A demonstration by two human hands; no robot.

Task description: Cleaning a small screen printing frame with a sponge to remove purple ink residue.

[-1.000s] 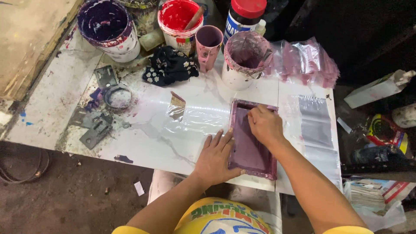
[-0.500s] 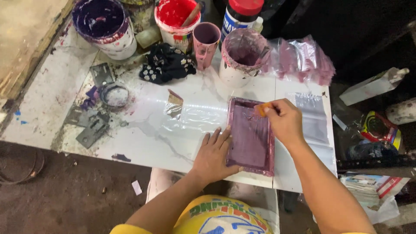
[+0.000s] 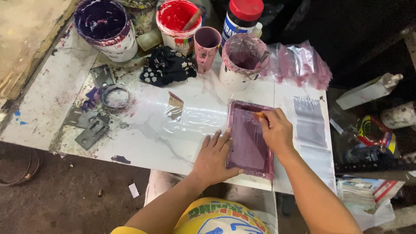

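Screen frame (image 3: 249, 141): flat, stiff, probably light, ink-slick; best held by its rim. Left hand (image 3: 214, 158) spread, pressing its edge to the surface (image 3: 143, 143). Right hand (image 3: 277, 130) pinching a squeegee (image 3: 259, 114).

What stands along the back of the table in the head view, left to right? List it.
Purple paint bucket → red paint bucket → small pink cup → dark jar with red lid → pink-stained tub → pile of pink-smeared plastic bags.
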